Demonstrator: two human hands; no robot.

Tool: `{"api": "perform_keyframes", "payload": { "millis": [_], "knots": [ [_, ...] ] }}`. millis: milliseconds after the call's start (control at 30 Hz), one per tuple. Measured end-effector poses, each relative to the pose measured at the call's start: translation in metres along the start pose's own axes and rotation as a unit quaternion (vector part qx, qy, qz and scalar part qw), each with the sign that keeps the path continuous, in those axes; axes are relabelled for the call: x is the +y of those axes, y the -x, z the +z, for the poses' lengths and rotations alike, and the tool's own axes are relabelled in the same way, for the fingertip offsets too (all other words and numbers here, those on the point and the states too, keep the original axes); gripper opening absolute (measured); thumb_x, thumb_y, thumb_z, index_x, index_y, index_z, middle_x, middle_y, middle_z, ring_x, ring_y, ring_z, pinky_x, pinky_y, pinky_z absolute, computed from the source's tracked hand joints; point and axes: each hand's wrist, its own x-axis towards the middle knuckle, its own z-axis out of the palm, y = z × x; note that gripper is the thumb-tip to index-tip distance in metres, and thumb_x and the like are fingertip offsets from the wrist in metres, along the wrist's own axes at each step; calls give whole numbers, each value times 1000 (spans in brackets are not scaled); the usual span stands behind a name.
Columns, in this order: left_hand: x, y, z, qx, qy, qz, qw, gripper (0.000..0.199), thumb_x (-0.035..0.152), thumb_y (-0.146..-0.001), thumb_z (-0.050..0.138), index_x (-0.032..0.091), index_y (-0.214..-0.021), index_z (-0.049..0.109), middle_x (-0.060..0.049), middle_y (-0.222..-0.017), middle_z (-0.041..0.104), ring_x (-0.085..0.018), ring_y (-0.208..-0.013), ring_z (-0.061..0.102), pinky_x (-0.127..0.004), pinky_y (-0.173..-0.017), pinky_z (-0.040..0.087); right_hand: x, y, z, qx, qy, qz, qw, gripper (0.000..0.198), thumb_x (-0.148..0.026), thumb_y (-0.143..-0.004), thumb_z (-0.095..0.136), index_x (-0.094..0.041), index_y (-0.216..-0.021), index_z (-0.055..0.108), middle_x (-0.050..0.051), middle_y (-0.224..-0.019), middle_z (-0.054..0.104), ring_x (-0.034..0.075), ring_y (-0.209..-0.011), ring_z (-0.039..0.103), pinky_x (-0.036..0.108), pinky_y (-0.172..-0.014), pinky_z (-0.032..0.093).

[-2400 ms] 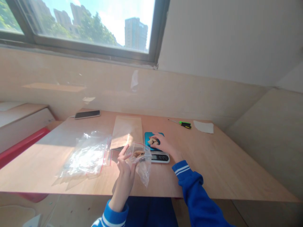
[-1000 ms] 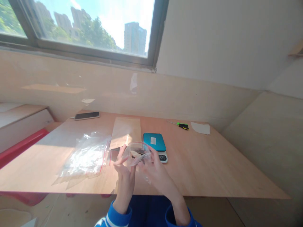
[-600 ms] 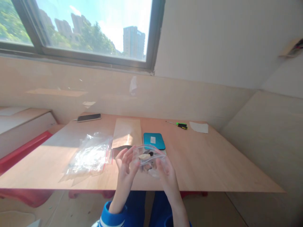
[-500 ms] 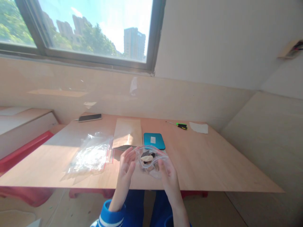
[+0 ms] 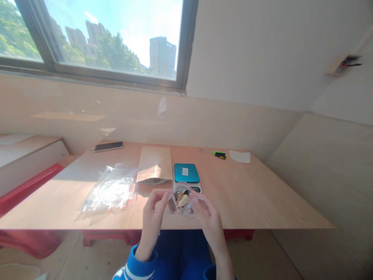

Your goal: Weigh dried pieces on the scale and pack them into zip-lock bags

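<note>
Having left the square, teal-topped white scale [image 5: 193, 177], my right grip [image 5: 210, 217] is now joining my left grip [image 5: 153, 212] in pinching the clear, red-striped plastic bag [image 5: 189, 209] at lower centre of the frame, its beige, irregular pieces [image 5: 182, 200] apparently sitting gathered inside.

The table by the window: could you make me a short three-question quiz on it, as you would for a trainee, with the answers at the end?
1. Multiple choice: what do the left hand and right hand hold between them?
a) a screwdriver
b) a clear bag with pale and dark pieces inside
c) a phone

2. True or false: in the picture, the white sheet lies to the left of the blue-topped scale.

3. Short answer: what lies between the pile of clear bags and the scale?

Key: 1. b. 2. False; it lies to the right. 3. The brown pouch.
</note>
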Motion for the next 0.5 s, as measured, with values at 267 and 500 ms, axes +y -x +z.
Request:
{"api": "perform_keyframes", "payload": {
  "millis": [267, 500],
  "knots": [
    [-4, 4, -9, 59, 19, -21, 998, 28, 46, -83, 59, 18, -84, 61, -2, -76, 65, -17, -76, 61, -30, -73, 50, 2, 0, 2, 41, -32, 6, 999, 34, -50, -83, 61, -19, -94, 69, 9, -93, 75, 27, -91, 69, 41, -87, 54],
    [12, 14, -1, 11, -42, 37, 998, 24, 43, -83, 59, 20, -82, 63, -3, -79, 67, -19, -80, 63, -29, -73, 50, -10, 7, 6, 34, 26, -13, 999, 36, -51, -87, 54, -20, -94, 69, 9, -97, 74, 26, -93, 68, 35, -81, 55]
  ]
}}
